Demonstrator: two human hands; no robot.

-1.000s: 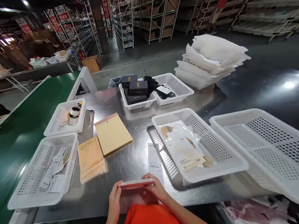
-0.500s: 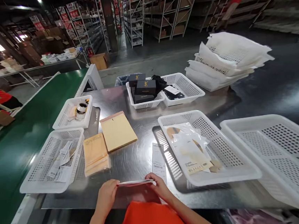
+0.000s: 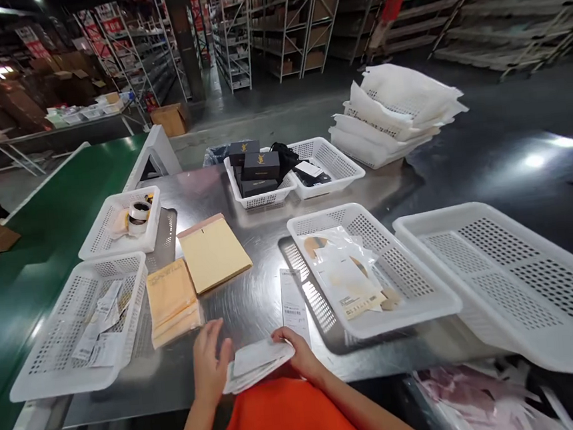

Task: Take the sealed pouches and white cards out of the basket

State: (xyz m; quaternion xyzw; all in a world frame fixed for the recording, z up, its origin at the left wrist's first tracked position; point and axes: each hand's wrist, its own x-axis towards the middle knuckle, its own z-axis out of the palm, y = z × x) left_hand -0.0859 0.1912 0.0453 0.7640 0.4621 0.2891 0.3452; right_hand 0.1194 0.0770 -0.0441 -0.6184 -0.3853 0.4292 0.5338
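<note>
My right hand (image 3: 298, 353) pinches the right end of a thin white stack of flat packets or folded papers (image 3: 257, 363), just above the near edge of the steel table. Which of these it is, I cannot tell. At the stack's left end, my left hand (image 3: 209, 359) is raised with thumb and fingers apart, not gripping it. Beyond the right hand lies a printed paper slip with a barcode (image 3: 293, 301). A pile of yellow padded envelopes (image 3: 172, 302) and a cream-yellow stack of envelopes or sheets (image 3: 214, 253) lie ahead of my left hand.
A white basket (image 3: 427, 306) of flat packets stands right, beside another white basket (image 3: 510, 276). On the left are baskets with paper slips (image 3: 20, 385) and tape rolls (image 3: 88, 242). Black boxes (image 3: 261, 166) sit at the back. A green conveyor (image 3: 60, 215) runs along the left.
My left hand has let go of the white stack and opened beside it. The stack has tilted, so its broad face now shows. The whole view has shifted slightly.
</note>
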